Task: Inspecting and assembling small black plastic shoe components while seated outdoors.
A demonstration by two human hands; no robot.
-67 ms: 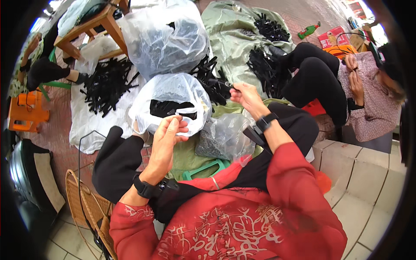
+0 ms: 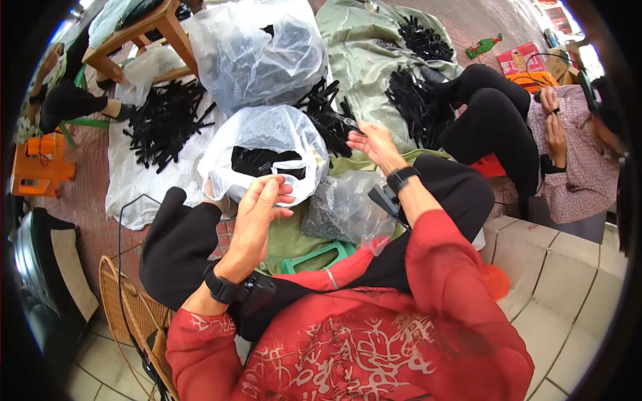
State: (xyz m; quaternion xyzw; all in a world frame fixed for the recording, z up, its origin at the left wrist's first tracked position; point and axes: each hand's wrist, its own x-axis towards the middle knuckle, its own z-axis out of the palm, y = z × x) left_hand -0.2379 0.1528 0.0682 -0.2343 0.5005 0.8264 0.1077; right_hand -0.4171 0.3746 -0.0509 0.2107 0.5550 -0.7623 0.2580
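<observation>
My left hand (image 2: pixel 259 212) is half curled beside the near edge of a white plastic bag (image 2: pixel 214 160) of black strips (image 2: pixel 253 164). Its fingers stand a little apart, and nothing shows in them. My right hand (image 2: pixel 376 144) reaches forward to the near right side of a heap of black strips (image 2: pixel 326 110). Between its thumb and forefinger is the end of a black strip (image 2: pixel 349 123) with a shiny, clear-looking tip. A clear bag (image 2: pixel 344 204) of small dark grey pieces lies between my legs, below the right hand.
A large clear bag (image 2: pixel 257 60) stands ahead. More black strips lie in piles on a white sheet (image 2: pixel 124 200) and a green sheet (image 2: pixel 348 60). A person (image 2: pixel 572 154) sits at the right, another at the far left. A wicker basket (image 2: pixel 127 294) stands by my left side.
My right hand has shifted slightly left and forward, and its fingers look looser. The left hand has hardly moved. The whole view has shifted a little.
</observation>
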